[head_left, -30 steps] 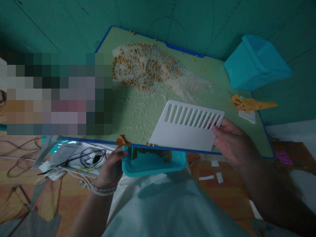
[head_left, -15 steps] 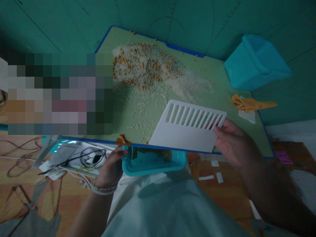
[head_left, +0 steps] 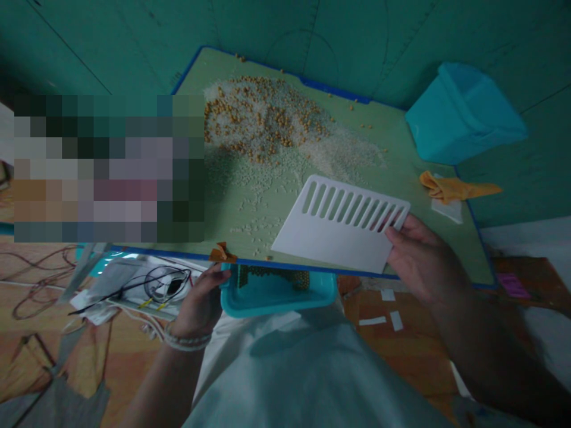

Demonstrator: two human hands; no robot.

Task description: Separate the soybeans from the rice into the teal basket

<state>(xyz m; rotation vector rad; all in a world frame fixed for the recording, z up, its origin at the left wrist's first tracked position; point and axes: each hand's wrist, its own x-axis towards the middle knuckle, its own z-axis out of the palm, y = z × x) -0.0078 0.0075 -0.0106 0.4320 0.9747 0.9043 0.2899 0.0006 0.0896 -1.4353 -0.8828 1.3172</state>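
My right hand (head_left: 417, 257) grips the right end of a white slotted scraper (head_left: 339, 224), held flat over the near edge of a green board (head_left: 414, 196). A heap of rice mixed with yellow beans (head_left: 263, 119) lies on the board's far side, and loose rice grains trail toward the near edge. Just below that edge, my left hand (head_left: 203, 300) holds a teal tray (head_left: 276, 291) by its left rim. Yellow beans lie inside the tray.
A teal bin (head_left: 464, 113) stands at the board's right, with an orange cloth (head_left: 455, 188) beside it. Cables and a bag (head_left: 147, 285) lie on the wooden surface at left. A blurred patch covers the left part of the board.
The scraper has lifted slightly and shifted a little away from the board's near edge. The few beans that lay at the edge are gone but one. My left hand and the tray stay put.
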